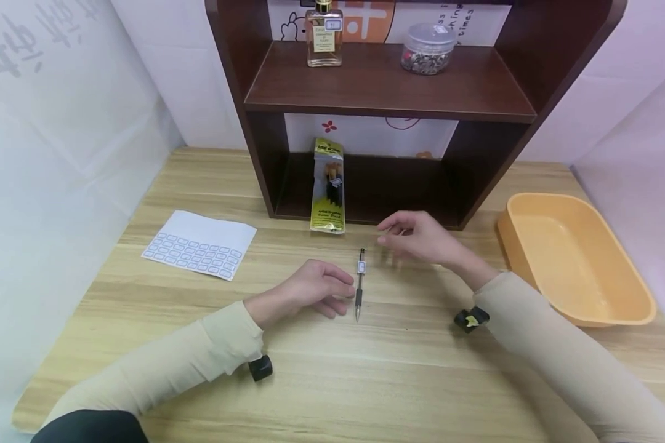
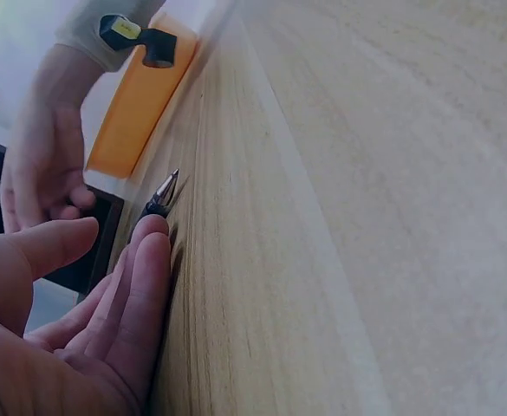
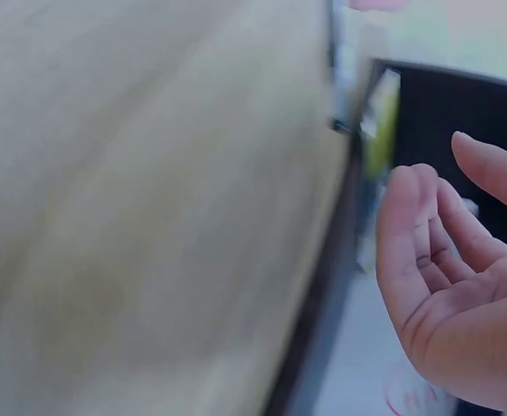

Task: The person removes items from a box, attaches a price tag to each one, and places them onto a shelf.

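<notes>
A pen [image 1: 359,289] with a dark grip and a small white label lies on the wooden table, its metal tip toward the near side. My left hand [image 1: 318,288] is just left of it, fingers loosely bent. In the left wrist view the pen's tip [image 2: 168,186] shows just past the fingertips [image 2: 153,227], and the thumb stands apart; whether they touch the pen I cannot tell. Right of the pen's far end, my right hand [image 1: 418,237] hovers before the shelf, holding nothing. Its thumb and fingers are apart in the right wrist view.
A dark brown shelf [image 1: 388,114] stands behind, with a perfume bottle [image 1: 324,40] and a lidded jar [image 1: 428,52] above. A pack of artist brushes [image 1: 328,191] leans in its lower compartment. A label sheet [image 1: 199,243] lies left; an orange basin [image 1: 582,252] stands right.
</notes>
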Tool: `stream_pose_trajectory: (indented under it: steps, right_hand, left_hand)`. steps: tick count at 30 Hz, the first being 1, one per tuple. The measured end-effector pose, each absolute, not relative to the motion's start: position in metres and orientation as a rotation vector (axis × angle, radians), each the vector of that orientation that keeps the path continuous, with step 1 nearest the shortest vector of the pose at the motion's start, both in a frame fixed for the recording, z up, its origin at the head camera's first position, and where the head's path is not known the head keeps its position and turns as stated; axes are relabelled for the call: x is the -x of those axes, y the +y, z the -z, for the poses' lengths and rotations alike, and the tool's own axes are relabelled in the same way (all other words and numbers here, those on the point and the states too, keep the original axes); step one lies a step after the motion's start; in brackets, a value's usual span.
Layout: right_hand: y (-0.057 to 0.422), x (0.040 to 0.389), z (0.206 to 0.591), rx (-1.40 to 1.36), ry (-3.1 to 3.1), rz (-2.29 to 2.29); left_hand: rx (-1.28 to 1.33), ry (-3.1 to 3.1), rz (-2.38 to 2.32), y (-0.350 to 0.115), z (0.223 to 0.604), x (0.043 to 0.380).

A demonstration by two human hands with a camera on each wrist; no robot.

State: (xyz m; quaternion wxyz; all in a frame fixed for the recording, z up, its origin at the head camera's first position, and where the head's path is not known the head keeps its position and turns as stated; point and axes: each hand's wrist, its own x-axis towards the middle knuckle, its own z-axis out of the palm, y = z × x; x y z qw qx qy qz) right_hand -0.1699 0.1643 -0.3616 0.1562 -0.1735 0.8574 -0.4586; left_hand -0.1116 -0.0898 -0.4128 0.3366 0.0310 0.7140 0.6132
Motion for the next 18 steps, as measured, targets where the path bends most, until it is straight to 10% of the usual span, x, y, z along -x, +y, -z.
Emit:
stream_pose_trajectory:
  steps: [18]
  right_hand:
    - [0.265,0.136,0.27,0.325,2.466,2.027]
  left_hand:
    - [-0.122,1.876,-1.516,-0.088,0.408,0.116]
